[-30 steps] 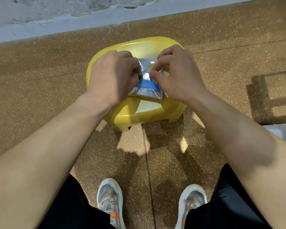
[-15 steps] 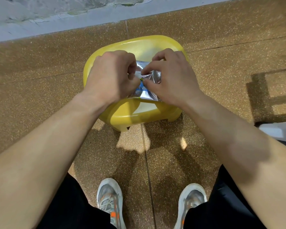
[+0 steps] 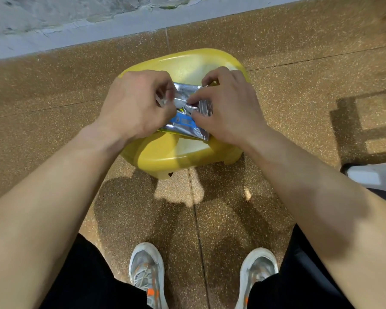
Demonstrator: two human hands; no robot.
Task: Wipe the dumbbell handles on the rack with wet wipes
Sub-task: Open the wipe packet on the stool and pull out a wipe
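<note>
While we bend over the stool, the wet-wipe pack (image 3: 187, 130) is betw. our two hands, over the seat. It is silver foil w/ a blue label, crumpled at the top. If its lower edge touches the seat, we cannot tell.

Our left hand (image 3: 136, 105) has the fingers curled in, and thumb and fingertips pinch the upper left edge of the pack; this part is blurred. Our right hand (image 3: 230, 108) is curled too, w/ thumb and index finger pinching the wrinkled foil near the middle. The other fingers lie over the right side.

Below is the yellow plastic stool (image 3: 187, 63), standing on a brown speckled floor (image 3: 54, 90) close to a grey wall (image 3: 54, 23). Lower in the view are our black shorts (image 3: 83, 275) and grey shoes (image 3: 146, 273) w/ orange marks, well apart from the stool. A white object (image 3: 370, 177) shows at the right edge; what it is, we cannot tell.
</note>
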